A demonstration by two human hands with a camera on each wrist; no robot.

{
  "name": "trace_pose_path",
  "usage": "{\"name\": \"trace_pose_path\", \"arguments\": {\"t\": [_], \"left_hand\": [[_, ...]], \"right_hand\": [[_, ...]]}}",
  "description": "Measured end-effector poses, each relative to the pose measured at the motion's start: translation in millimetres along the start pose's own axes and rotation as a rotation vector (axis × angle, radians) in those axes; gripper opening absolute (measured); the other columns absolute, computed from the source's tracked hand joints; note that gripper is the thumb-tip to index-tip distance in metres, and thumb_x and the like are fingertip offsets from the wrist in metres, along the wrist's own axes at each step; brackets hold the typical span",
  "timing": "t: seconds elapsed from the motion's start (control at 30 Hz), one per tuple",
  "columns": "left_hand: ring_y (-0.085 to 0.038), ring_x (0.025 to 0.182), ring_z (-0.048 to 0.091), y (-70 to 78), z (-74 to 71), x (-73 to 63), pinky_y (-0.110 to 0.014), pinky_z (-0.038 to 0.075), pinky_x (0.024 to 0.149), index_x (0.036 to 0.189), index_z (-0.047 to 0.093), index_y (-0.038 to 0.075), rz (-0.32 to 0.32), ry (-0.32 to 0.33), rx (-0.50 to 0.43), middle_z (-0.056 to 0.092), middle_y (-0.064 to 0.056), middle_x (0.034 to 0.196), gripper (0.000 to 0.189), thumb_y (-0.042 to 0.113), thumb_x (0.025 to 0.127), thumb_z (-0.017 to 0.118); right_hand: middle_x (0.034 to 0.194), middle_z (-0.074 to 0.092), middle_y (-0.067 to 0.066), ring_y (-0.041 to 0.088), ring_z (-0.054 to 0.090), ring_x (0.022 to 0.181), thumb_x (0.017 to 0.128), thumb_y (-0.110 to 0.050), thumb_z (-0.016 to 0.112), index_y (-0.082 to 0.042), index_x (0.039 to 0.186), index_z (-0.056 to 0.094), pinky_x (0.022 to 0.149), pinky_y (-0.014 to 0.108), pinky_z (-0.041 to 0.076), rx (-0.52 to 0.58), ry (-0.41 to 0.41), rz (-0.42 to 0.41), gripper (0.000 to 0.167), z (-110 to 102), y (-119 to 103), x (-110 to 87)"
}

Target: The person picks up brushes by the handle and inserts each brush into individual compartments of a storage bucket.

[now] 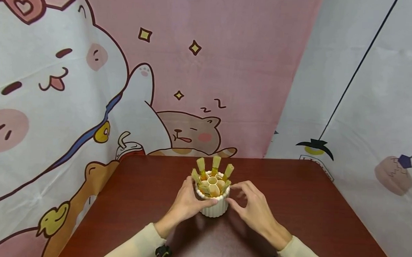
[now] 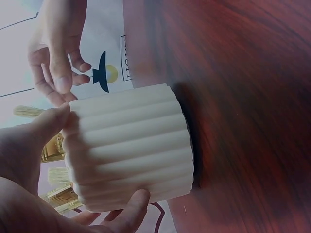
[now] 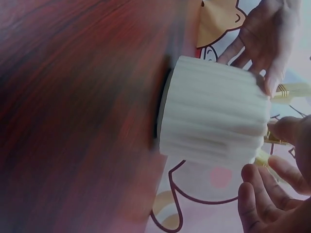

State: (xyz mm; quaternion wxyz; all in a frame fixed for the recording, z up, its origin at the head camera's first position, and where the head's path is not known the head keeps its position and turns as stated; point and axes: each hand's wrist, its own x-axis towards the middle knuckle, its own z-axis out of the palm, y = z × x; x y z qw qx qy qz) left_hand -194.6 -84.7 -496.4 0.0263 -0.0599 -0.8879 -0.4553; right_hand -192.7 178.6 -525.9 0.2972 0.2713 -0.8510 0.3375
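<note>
A white ribbed holder (image 1: 215,210) with a beaded rim stands upright on the table. A cream divider (image 1: 212,180) with rounded compartments sits inside it. Several brushes (image 1: 216,163) fan out around the divider, pale bristles up and gold-coloured below. My left hand (image 1: 184,203) grips the holder from the left, its thumb at the front of the rim and its fingers along the side, as the left wrist view (image 2: 24,145) also shows. On the other side my right hand (image 1: 255,211) curves loosely, fingertips close to the rim and nothing in its grasp.
The dark red-brown table (image 1: 149,179) extends around the holder on all sides. Behind it hangs a pink and white cloth (image 1: 248,88) printed with cartoon cats. Cream sleeves (image 1: 137,245) and dark wrist straps show at both wrists.
</note>
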Motion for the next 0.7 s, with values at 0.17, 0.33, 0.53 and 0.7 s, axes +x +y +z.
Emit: {"name": "trace_pose_path", "arguments": {"t": [0.17,0.33,0.53,0.7], "left_hand": [[-0.045,0.150,0.063,-3.1,-1.1,1.7,-0.067,0.052,0.127,0.164,0.047,-0.003,0.011,0.006,-0.010,0.062,-0.027,0.157,0.115,0.047,0.080,0.108],[-0.044,0.149,0.063,-4.1,-2.9,1.3,-0.067,0.052,0.126,0.162,0.050,-0.003,0.022,-0.001,-0.016,0.064,-0.026,0.156,0.110,0.045,0.081,0.107],[-0.042,0.146,0.066,-4.3,-6.2,-0.4,-0.064,0.056,0.121,0.161,0.053,-0.001,0.041,-0.007,-0.008,0.066,-0.024,0.154,0.104,0.042,0.083,0.107],[-0.036,0.137,0.070,-5.9,-10.0,-2.4,-0.056,0.061,0.111,0.161,0.054,0.000,0.077,-0.017,-0.015,0.069,-0.022,0.153,0.103,0.041,0.083,0.107]], "right_hand": [[0.118,0.078,0.002,0.014,0.077,0.089,0.088,-0.009,0.102,-0.014,0.124,0.080,0.077,0.038,0.068,-0.036,-0.005,0.011,0.043,-6.9,6.7,-4.0],[0.118,0.078,0.000,0.015,0.076,0.089,0.087,-0.006,0.102,-0.016,0.125,0.081,0.078,0.040,0.068,-0.064,0.003,0.037,0.044,-15.0,15.6,-7.2],[0.120,0.078,0.000,0.016,0.076,0.090,0.087,-0.005,0.101,-0.014,0.126,0.081,0.079,0.043,0.069,-0.078,0.014,0.057,0.045,-25.3,27.0,-10.0],[0.119,0.078,0.003,0.018,0.076,0.090,0.087,-0.005,0.101,-0.014,0.126,0.081,0.079,0.041,0.068,-0.110,0.026,0.067,0.045,-35.6,37.5,-12.9]]}}
